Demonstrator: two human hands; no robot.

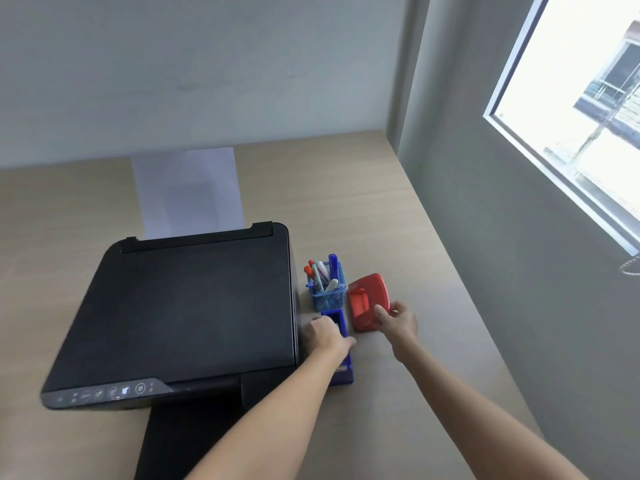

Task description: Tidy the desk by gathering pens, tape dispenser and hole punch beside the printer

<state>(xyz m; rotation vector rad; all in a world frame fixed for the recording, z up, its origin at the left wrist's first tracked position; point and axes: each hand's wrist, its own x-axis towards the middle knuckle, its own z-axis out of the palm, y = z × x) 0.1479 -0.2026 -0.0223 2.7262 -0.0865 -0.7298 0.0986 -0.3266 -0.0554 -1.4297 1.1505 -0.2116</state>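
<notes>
A black printer [194,306] fills the middle left of the desk. Just right of it stands a blue mesh pen cup [329,292] holding several pens. In front of the cup lies a blue tape dispenser [341,344], and my left hand [327,336] lies over it with its fingers gripping the body; most of the dispenser is hidden under the hand. To the right sits a red hole punch [367,299]. My right hand [398,320] pinches the near right edge of the punch.
The wooden desk [398,209] runs to a grey wall at the right with a window [581,109]. White paper [187,192] sticks up from the printer's rear feed. The printer's dark output tray [183,431] extends toward me.
</notes>
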